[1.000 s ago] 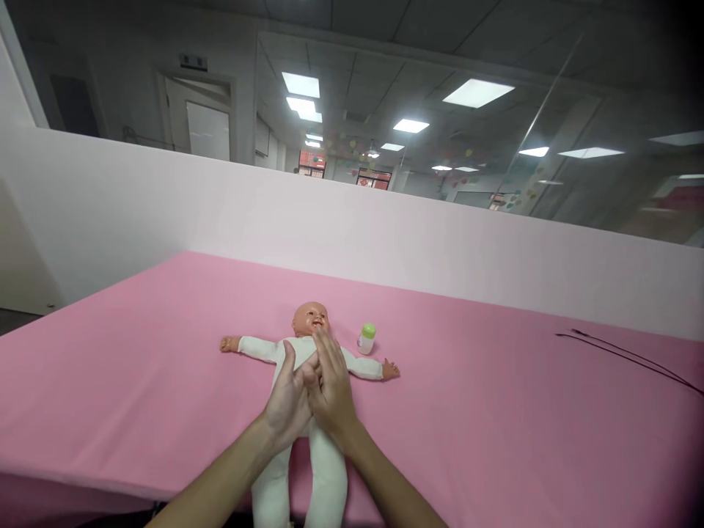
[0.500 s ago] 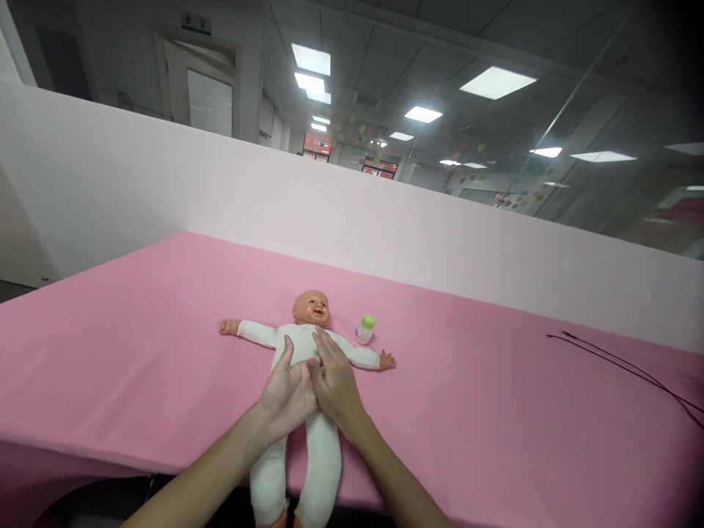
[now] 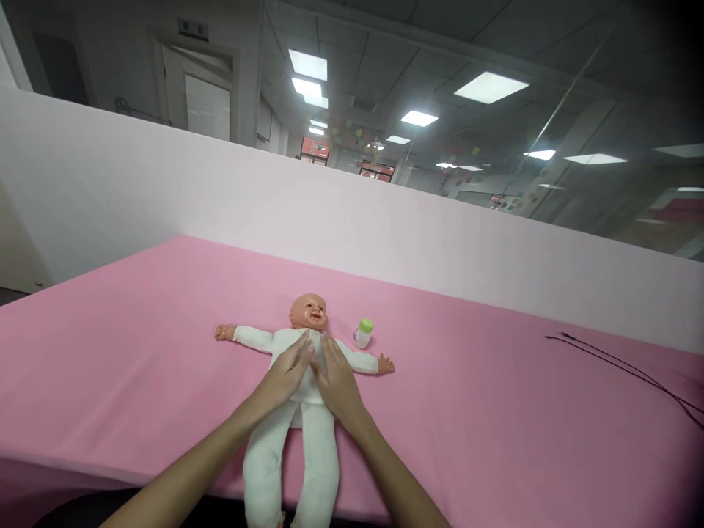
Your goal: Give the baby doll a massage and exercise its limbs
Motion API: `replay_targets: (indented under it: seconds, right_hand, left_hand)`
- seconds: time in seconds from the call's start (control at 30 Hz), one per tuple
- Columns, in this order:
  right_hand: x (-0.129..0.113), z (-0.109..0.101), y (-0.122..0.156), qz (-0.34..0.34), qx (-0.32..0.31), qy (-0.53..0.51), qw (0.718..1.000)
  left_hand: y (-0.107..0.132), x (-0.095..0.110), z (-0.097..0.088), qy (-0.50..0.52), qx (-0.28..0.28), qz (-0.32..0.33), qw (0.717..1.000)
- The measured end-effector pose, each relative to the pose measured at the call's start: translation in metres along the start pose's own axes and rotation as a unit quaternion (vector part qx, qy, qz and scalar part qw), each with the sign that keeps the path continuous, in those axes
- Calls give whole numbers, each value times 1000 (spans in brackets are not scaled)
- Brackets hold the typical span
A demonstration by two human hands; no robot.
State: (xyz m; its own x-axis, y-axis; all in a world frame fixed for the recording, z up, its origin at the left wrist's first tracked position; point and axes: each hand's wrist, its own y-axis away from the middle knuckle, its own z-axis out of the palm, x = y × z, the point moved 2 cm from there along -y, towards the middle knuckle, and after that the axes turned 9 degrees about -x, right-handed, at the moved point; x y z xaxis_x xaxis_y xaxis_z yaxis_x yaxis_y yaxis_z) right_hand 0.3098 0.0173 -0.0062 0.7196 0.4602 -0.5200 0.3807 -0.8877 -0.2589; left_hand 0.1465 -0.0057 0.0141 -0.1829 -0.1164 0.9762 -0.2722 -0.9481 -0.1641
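A baby doll (image 3: 275,455) in a white suit lies on its back on the pink table (image 3: 137,352), arms spread, legs hanging over the near edge. My left hand (image 3: 286,378) lies flat on the doll's chest, fingers stretched out toward its neck. My right hand (image 3: 336,380) rests beside it on the chest, fingers also flat and open. The two hands touch each other at the middle of the torso. A small bottle (image 3: 364,333) with a green cap stands just right of the doll's head.
A pale pink partition wall (image 3: 385,227) runs along the far side of the table. A thin dark cable (image 3: 621,367) lies on the cloth at the far right. Beyond the wall are an office ceiling with lights and a door.
Both hands have slid from the doll's belly up onto its chest, and the left hand's fingers have flattened out. The doll's legs lie a little straighter.
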Motion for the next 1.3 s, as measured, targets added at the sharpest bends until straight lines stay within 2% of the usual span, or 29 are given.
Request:
replay_targets:
  seconds: [0.07, 0.2, 0.33, 0.43, 0.5, 0.57, 0.67, 0.73, 0.8, 0.83, 0.9, 1.0, 1.13, 1.17, 1.23, 1.3]
  right_hand:
    - [13, 12, -3, 13, -35, 6, 999]
    - [27, 22, -3, 42, -42, 16, 998]
    - [41, 13, 6, 74, -40, 39, 996]
    - [63, 2, 17, 100, -25, 76, 992]
    - [79, -6, 26, 92, -1, 114, 989]
    - [95, -16, 34, 86, 17, 139, 986]
    - [118, -38, 45, 134, 52, 130, 981]
    - [131, -57, 51, 184, 93, 124, 971]
    - [142, -75, 55, 226, 119, 118, 959]
    - [146, -81, 56, 240, 120, 106, 957]
    - [150, -86, 56, 246, 101, 55, 963]
    - [147, -81, 52, 233, 93, -76, 965]
    - [131, -68, 48, 251, 96, -294, 918]
    - [125, -66, 48, 250, 92, -336, 904]
    - [110, -66, 50, 241, 91, -381, 888]
    - [94, -68, 53, 215, 79, -384, 895]
  left_hand:
    - [-9, -15, -8, -110, 13, 8, 994]
    - [-14, -34, -18, -311, -31, 25, 949]
    - [-11, -40, -42, -421, -19, -22, 907]
    - [-8, -45, -68, -487, -35, -82, 869]
    - [-6, -47, -83, -520, -44, -94, 848]
    - [-3, -46, -97, -562, -17, -85, 823]
    - [1, -39, -122, -622, 76, -72, 776]
    - [5, -32, -143, -643, 137, -97, 747]
    - [10, -25, -166, -647, 159, -150, 730]
    - [13, -23, -176, -641, 151, -172, 733]
    - [17, -18, -191, -613, 118, -186, 758]
    - [19, -14, -199, -540, 107, -135, 824]
    - [14, -10, -186, -330, 170, -56, 927]
    - [12, -8, -180, -272, 195, -44, 941]
    - [12, -2, -166, -190, 235, -20, 953]
    - [15, 4, -150, -166, 238, 6, 957]
